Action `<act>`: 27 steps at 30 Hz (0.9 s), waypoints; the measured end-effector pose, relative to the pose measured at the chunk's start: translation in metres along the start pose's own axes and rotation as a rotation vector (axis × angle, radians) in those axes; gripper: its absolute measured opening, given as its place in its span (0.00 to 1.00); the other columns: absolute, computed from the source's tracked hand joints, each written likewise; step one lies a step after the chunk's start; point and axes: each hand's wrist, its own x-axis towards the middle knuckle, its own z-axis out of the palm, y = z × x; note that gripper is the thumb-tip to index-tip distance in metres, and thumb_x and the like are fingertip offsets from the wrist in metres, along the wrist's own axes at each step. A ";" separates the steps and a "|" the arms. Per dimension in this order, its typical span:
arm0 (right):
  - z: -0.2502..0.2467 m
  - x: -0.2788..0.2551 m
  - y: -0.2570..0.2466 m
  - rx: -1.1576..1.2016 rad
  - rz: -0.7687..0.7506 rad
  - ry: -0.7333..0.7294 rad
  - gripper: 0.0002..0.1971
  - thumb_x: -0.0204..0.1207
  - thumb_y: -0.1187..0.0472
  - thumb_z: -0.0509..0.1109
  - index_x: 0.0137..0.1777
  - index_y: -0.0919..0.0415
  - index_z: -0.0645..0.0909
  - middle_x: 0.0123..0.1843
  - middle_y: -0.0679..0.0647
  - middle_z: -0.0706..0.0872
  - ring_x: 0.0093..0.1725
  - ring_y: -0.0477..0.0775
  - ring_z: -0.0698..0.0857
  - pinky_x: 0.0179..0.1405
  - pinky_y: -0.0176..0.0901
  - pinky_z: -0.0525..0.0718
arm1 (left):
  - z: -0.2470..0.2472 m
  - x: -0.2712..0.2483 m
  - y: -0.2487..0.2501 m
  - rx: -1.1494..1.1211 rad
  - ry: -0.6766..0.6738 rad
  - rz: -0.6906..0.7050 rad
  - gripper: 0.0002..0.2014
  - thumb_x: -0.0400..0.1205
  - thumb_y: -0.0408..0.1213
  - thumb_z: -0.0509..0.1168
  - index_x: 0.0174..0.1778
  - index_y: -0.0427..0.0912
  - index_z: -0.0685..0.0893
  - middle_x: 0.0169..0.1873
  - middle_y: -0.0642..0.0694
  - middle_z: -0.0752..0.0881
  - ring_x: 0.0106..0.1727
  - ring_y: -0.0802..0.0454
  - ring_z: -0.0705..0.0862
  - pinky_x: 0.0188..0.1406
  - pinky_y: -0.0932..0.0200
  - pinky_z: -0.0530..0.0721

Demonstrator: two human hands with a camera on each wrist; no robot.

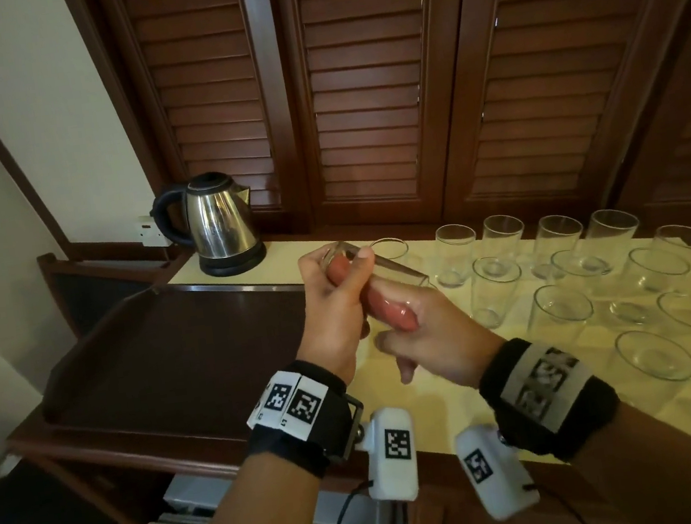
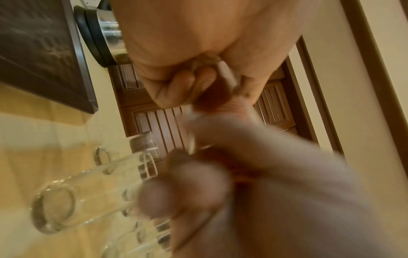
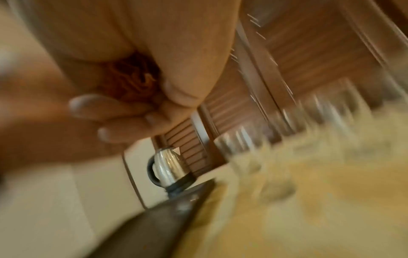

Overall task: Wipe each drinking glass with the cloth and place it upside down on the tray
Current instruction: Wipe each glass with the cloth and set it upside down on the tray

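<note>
My left hand (image 1: 333, 303) grips a clear drinking glass (image 1: 397, 270), tilted in the air, its mouth pointing right. An orange-red cloth (image 1: 390, 313) is stuffed into the glass and shows through its wall. My right hand (image 1: 414, 332) pinches that cloth at the mouth of the glass. In the left wrist view my left hand (image 2: 198, 83) curls round the glass (image 2: 227, 76) with the cloth (image 2: 209, 97) inside. The right wrist view shows the cloth (image 3: 132, 82) bunched in my right hand (image 3: 154, 97). The dark brown tray (image 1: 171, 350) lies below, to the left, with nothing on it.
Several upright glasses (image 1: 561, 312) crowd the yellow-covered table (image 1: 443, 420) to the right. A steel kettle (image 1: 220, 225) stands at the back beyond the tray. Louvred wooden doors (image 1: 368, 83) close off the rear. Shelves show under the table's front edge.
</note>
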 end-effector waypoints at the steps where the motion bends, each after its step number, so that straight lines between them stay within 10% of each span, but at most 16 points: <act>1: -0.001 -0.001 -0.002 0.187 0.071 -0.019 0.38 0.80 0.78 0.66 0.81 0.40 0.70 0.59 0.66 0.87 0.28 0.55 0.84 0.29 0.47 0.87 | -0.002 0.000 -0.001 -0.023 -0.015 0.013 0.19 0.86 0.48 0.73 0.67 0.51 0.73 0.46 0.46 0.82 0.41 0.50 0.83 0.35 0.51 0.83; 4: 0.000 0.004 -0.002 0.101 0.066 0.013 0.39 0.81 0.77 0.65 0.82 0.37 0.69 0.62 0.65 0.87 0.33 0.55 0.87 0.37 0.51 0.90 | -0.009 0.004 0.002 0.035 -0.037 -0.015 0.22 0.85 0.54 0.73 0.68 0.52 0.72 0.43 0.45 0.80 0.28 0.54 0.77 0.23 0.58 0.74; 7: 0.013 0.008 -0.001 -0.466 -0.099 0.041 0.42 0.77 0.76 0.61 0.85 0.37 0.64 0.86 0.37 0.66 0.74 0.45 0.80 0.71 0.50 0.83 | -0.017 0.010 0.008 0.041 -0.036 -0.111 0.25 0.82 0.60 0.74 0.69 0.58 0.73 0.52 0.39 0.87 0.37 0.49 0.84 0.27 0.55 0.78; 10: 0.014 0.012 -0.005 -0.163 0.012 0.014 0.38 0.79 0.77 0.65 0.84 0.44 0.68 0.68 0.56 0.85 0.46 0.50 0.90 0.45 0.52 0.92 | -0.019 0.010 0.006 -0.015 -0.047 -0.050 0.25 0.75 0.56 0.76 0.65 0.59 0.75 0.56 0.38 0.88 0.56 0.36 0.88 0.48 0.38 0.85; 13: 0.009 0.011 -0.008 0.186 0.097 -0.041 0.34 0.79 0.76 0.68 0.81 0.45 0.73 0.51 0.80 0.83 0.24 0.56 0.82 0.24 0.44 0.84 | -0.023 0.009 0.003 -0.032 -0.092 -0.018 0.22 0.81 0.52 0.76 0.66 0.57 0.75 0.51 0.39 0.86 0.45 0.42 0.89 0.41 0.42 0.88; 15: 0.010 0.010 -0.006 -0.023 0.008 0.020 0.37 0.79 0.78 0.65 0.81 0.41 0.71 0.63 0.59 0.88 0.36 0.47 0.89 0.32 0.42 0.88 | -0.026 0.012 0.006 0.041 -0.113 -0.063 0.20 0.86 0.55 0.72 0.68 0.57 0.72 0.44 0.44 0.81 0.29 0.53 0.78 0.24 0.55 0.76; 18: 0.020 0.011 -0.005 -0.445 -0.083 0.080 0.41 0.77 0.78 0.62 0.86 0.44 0.64 0.85 0.40 0.68 0.73 0.36 0.78 0.64 0.39 0.85 | -0.029 0.016 0.008 0.037 -0.114 -0.102 0.18 0.87 0.53 0.70 0.69 0.57 0.73 0.46 0.44 0.83 0.33 0.53 0.79 0.27 0.57 0.73; 23: 0.015 0.013 -0.010 0.117 0.107 0.003 0.37 0.80 0.78 0.66 0.82 0.42 0.71 0.50 0.66 0.88 0.24 0.53 0.82 0.24 0.40 0.83 | -0.028 0.012 0.003 -0.039 -0.142 -0.022 0.20 0.85 0.51 0.73 0.68 0.56 0.74 0.50 0.43 0.85 0.40 0.49 0.86 0.36 0.50 0.82; 25: 0.011 0.010 -0.006 -0.034 0.050 0.067 0.38 0.80 0.78 0.63 0.80 0.37 0.72 0.60 0.57 0.88 0.33 0.52 0.87 0.32 0.46 0.89 | -0.030 0.015 0.004 0.034 -0.166 -0.037 0.20 0.87 0.54 0.70 0.71 0.55 0.73 0.48 0.43 0.82 0.29 0.55 0.78 0.25 0.58 0.76; 27: 0.016 0.011 -0.004 -0.414 -0.030 0.139 0.41 0.78 0.79 0.60 0.84 0.40 0.68 0.81 0.46 0.76 0.65 0.44 0.86 0.61 0.48 0.89 | -0.031 0.018 0.008 0.062 -0.169 -0.103 0.21 0.88 0.57 0.67 0.73 0.55 0.72 0.49 0.42 0.83 0.26 0.57 0.74 0.23 0.59 0.72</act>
